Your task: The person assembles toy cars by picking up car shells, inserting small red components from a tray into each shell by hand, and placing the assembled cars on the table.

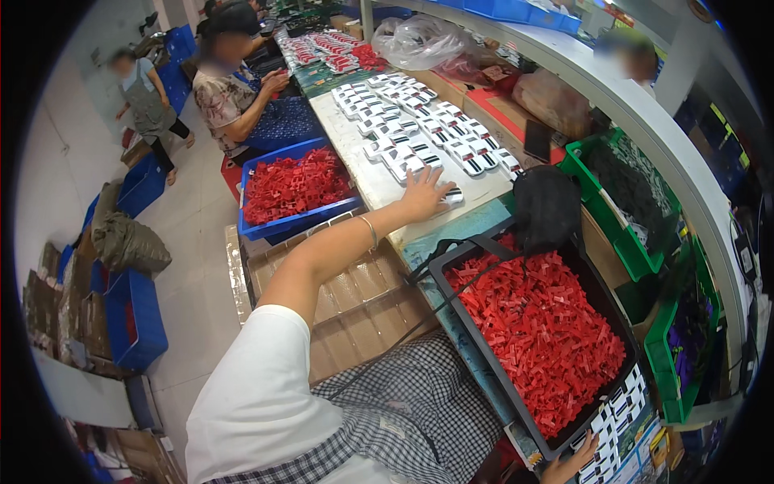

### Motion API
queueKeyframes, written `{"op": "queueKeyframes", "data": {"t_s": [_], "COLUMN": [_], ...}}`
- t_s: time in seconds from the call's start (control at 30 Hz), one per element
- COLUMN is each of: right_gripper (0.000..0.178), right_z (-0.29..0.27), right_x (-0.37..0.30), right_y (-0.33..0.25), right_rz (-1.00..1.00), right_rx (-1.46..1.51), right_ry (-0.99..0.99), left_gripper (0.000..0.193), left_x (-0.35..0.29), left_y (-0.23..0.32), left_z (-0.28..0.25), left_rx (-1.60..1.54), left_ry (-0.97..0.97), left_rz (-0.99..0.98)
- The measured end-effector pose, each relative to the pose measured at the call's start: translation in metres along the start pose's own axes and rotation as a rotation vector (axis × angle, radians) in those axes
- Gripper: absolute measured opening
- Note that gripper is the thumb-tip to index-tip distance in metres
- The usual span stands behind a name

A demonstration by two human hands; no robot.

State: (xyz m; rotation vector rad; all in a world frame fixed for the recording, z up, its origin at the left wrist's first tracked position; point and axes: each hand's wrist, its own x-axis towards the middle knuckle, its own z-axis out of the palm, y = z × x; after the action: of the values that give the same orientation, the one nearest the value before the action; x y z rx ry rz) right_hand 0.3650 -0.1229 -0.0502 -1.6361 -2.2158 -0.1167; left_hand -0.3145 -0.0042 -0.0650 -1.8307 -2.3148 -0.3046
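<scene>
My left hand reaches forward over the white work board. Its fingers are spread and rest at the near end of rows of small white plastic parts with black and red marks; one white part lies by its fingertips. At the lower right, my right hand is partly cut off by the picture's edge. Its visible fingers are stretched out beside another group of white parts with black slots. Between the hands stands a black tray full of small red plastic pieces.
A blue bin of red pieces stands left of the bench, beside cardboard trays. A black pouch sits at the black tray's far corner. Green bins line the right side. A co-worker sits further along the bench.
</scene>
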Motion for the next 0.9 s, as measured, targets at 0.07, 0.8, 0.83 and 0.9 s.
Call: {"op": "queueKeyframes", "data": {"t_s": [0.07, 0.8, 0.83, 0.9], "right_gripper": [0.070, 0.039, 0.040, 0.042], "right_z": [0.007, -0.035, -0.021, -0.038], "right_x": [-0.003, 0.038, 0.065, 0.091], "right_y": [0.010, 0.053, 0.039, -0.031], "right_rz": [0.056, 0.346, 0.314, 0.275], "right_rx": [-0.117, 0.188, 0.211, 0.252], "right_ry": [-0.166, 0.103, 0.109, 0.131], "left_gripper": [0.056, 0.040, 0.043, 0.052], "left_x": [0.005, 0.004, -0.010, -0.031], "left_y": [-0.015, 0.189, 0.214, 0.273], "left_z": [0.003, -0.103, -0.109, -0.104], "left_rx": [-0.004, -0.992, -1.069, -1.211], "left_ry": [0.044, 0.526, 0.511, 0.395], "left_rz": [-0.063, 0.719, 0.857, 1.002]}}
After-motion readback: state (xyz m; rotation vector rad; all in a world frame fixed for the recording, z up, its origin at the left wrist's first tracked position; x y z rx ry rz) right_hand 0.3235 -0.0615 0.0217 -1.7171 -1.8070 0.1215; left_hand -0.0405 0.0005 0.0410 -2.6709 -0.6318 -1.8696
